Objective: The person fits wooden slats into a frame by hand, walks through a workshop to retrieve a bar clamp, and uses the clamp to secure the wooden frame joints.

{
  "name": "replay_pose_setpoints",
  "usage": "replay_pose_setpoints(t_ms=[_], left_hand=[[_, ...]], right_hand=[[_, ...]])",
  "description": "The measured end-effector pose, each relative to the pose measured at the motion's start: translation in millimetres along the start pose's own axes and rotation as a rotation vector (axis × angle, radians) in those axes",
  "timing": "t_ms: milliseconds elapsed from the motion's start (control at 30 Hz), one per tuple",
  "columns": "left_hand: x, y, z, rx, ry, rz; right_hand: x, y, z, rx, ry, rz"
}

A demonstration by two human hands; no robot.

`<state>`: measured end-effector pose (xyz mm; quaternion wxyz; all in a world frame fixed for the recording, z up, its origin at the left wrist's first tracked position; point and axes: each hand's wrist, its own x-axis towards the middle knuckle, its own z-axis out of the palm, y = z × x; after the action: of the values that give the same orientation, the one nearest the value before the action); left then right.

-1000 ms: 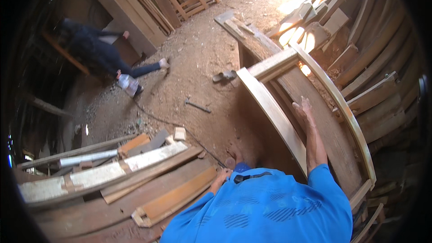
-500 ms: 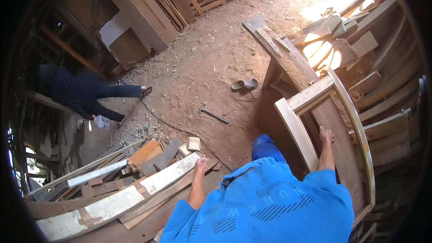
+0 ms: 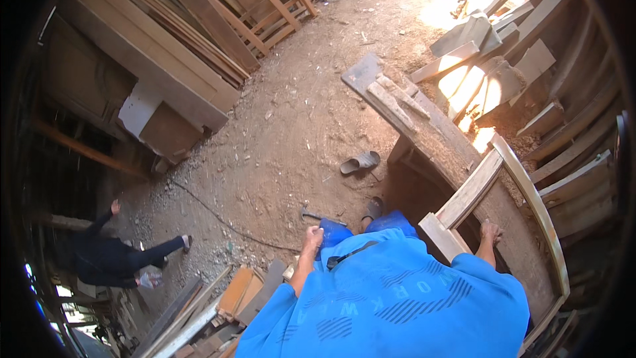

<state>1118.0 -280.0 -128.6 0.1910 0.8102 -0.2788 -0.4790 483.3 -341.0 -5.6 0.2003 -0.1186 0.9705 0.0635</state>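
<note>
My left hand hangs beside my left knee in blue trousers, its fingers curled closed and nothing visible in them. Just past it on the dirt floor lies a hammer, partly hidden behind the hand and knee. My right hand is closed over the long plank bench on my right; whatever it may grip is hidden. Around that hand rests a wooden frame with a curved outer rail, a pale crosspiece and a short inner rail.
One loose sandal lies ahead; another is by my foot. A dark cable crosses the floor. Offcuts lie at lower left, timber at right, boards far left. A person in dark clothes is at left.
My left hand has moved from over the offcut pile to beside my knee, near the hammer. My right hand stays at the bench inside the frame. The other person has raised an arm.
</note>
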Motion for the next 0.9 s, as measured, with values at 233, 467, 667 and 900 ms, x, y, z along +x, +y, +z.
replay_pose_setpoints(t_ms=[233, 467, 667, 900], left_hand=[[78.1, 86.0, -65.7, 0.209, -0.171, -0.043], [136.3, 202.8, -49.4, 0.416, -0.235, 0.082], [165.6, 301.5, -1.0, 0.312, -0.370, 0.348], [214.6, 283.9, -19.6, 0.531, -0.488, 0.212]], right_hand=[[-34.0, -47.7, -0.4, 0.149, -0.001, -0.021], [-44.4, -68.9, 8.9, 0.162, -0.014, -0.130], [-7.8, -61.3, 37.0, 0.093, 0.002, -0.253], [-20.1, -104.2, 17.4, 0.285, -0.008, -0.040]])
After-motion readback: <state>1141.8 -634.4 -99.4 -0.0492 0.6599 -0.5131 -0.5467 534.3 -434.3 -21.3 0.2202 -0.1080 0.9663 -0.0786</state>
